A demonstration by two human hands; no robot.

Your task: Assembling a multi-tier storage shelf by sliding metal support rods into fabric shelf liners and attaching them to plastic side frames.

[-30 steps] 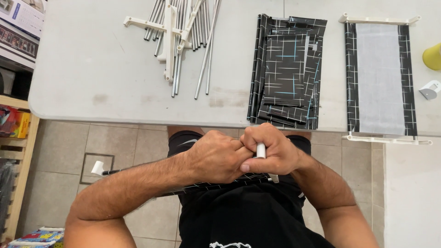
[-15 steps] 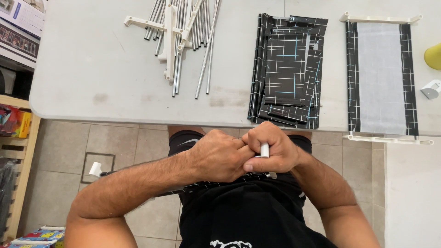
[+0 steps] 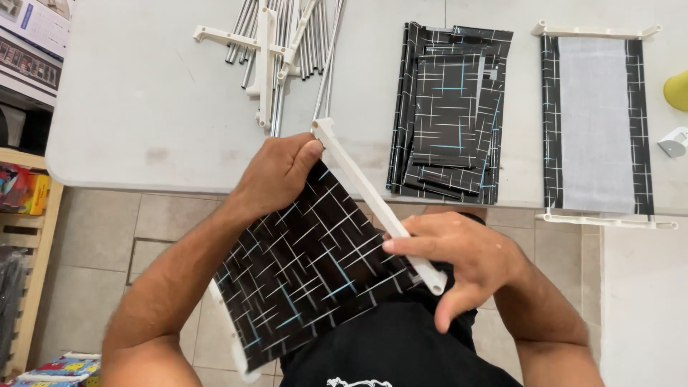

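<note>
My left hand (image 3: 276,172) grips the upper end of a white plastic bar (image 3: 373,197) and the top corner of a black fabric panel with white and blue lines (image 3: 308,265). The panel is stretched flat over my lap, with another white bar (image 3: 229,337) along its lower edge. My right hand (image 3: 466,261) pinches the lower part of the upper bar with thumb and fingers, near its end cap. Both hands are just in front of the grey table's (image 3: 143,107) near edge.
On the table lie a bundle of metal rods with white plastic connectors (image 3: 283,43), a stack of folded black patterned panels (image 3: 448,115), and a finished shelf with white cloth middle (image 3: 598,122). A yellow object (image 3: 677,89) sits far right. Wooden shelving (image 3: 21,236) stands at left.
My hands were clasped together on a small white piece before; now they are spread apart, holding a white bar with an unfolded black patterned panel across my lap.
</note>
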